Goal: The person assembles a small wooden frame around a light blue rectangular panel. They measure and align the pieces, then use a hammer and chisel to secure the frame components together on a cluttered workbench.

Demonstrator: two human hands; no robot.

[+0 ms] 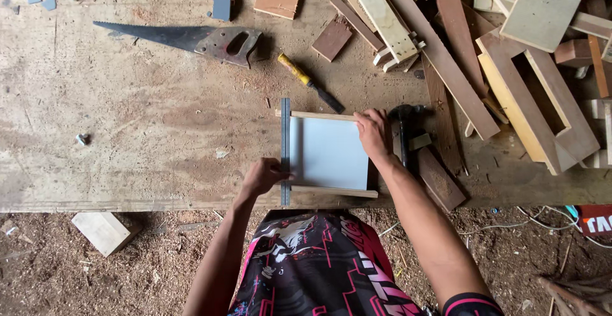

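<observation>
Worn plywood surface (pixel 127 131), sawdust floor below. Left hand (pixel 262 177) pinches a metal ruler (pixel 285 144), fingers closed on it, along the left edge of a white panel (pixel 328 152) framed by two wood strips. Right hand (pixel 373 134) presses flat on the panel's right edge. Hammer (pixel 403 125) just beside; chisel (pixel 311 83), handsaw (pixel 185 37) farther off.

From my feed the light is soft, even daylight, bright without harsh glare. Shadows are faint and short under the handsaw (pixel 191 39) and wood offcuts (pixel 446 42). The white panel (pixel 329 152) looks pale but not blown out. Focus is sharp throughout, with slight wide-angle stretch toward the corners.
</observation>
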